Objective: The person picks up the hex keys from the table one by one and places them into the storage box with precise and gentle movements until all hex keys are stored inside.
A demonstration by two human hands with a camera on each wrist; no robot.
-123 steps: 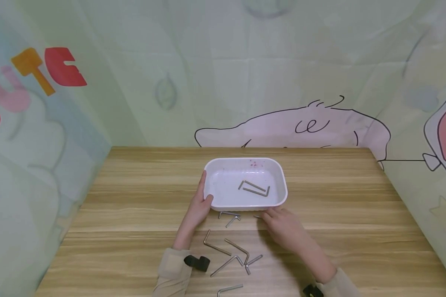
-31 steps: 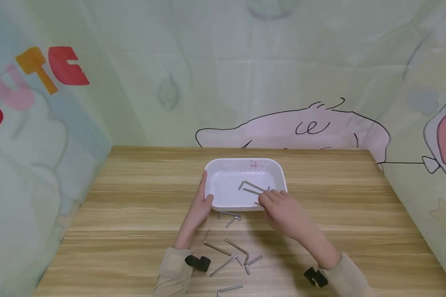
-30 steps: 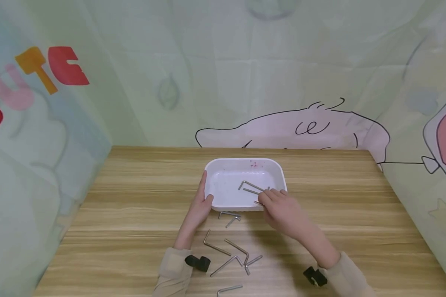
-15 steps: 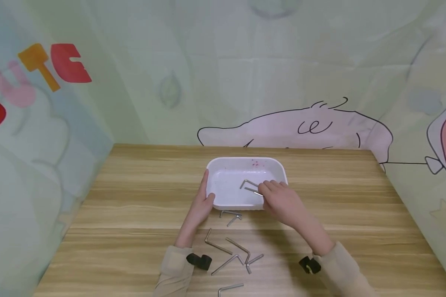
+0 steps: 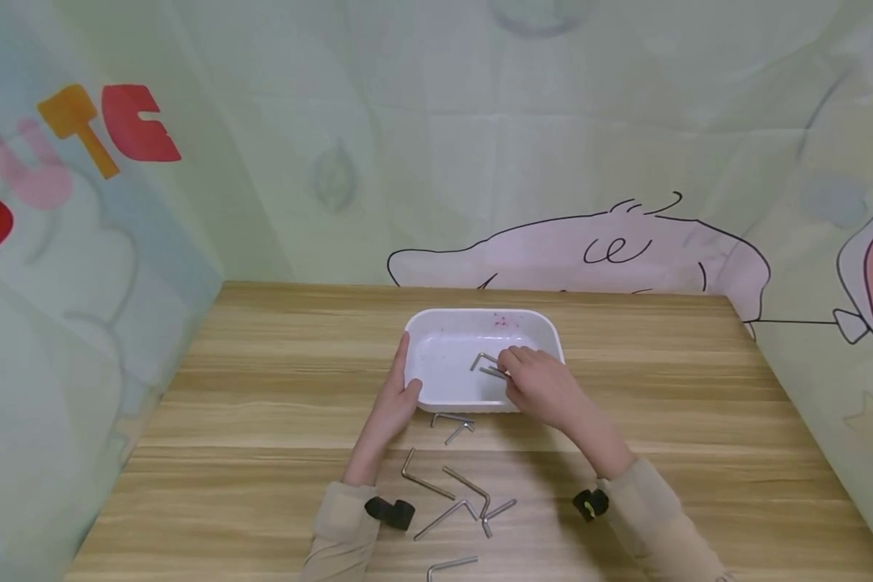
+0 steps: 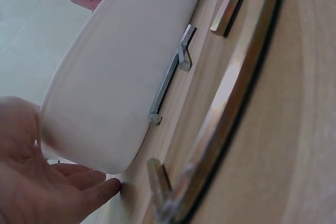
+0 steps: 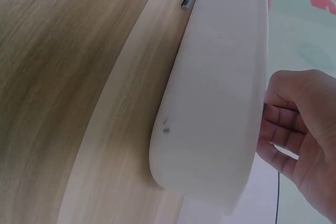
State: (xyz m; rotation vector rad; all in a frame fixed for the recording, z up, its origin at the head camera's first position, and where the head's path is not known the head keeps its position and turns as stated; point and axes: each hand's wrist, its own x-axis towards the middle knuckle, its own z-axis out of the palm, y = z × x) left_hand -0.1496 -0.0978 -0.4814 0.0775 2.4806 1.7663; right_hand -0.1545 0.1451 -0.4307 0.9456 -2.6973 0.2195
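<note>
My left hand (image 5: 393,404) grips the left end of a white tray (image 5: 436,376), thumb on the near rim and fingers along its side. My right hand (image 5: 546,388) reaches over the tray's right side with its fingers curled, pinching a hex key (image 5: 496,369) low inside. Most of that key is hidden by the fingers. Beside it lies a bent hex key (image 5: 478,358), partly covered. In the right wrist view the tray wall (image 7: 210,93) hides the right fingertips. The left wrist view shows left fingers under the tray's end.
Several L-shaped hex keys lie on the wooden table: a pair (image 5: 453,419) against the tray's near side, a bronze-toned one (image 5: 425,483), a crossed group (image 5: 483,509) and a silver one (image 5: 451,563) nearest the front. A printed cloth (image 5: 298,162) stands behind the table.
My right hand picked up a hex key from the table before the tray, lifted it over the near rim, then moved inward and left. The left hand keeps its hold.
</note>
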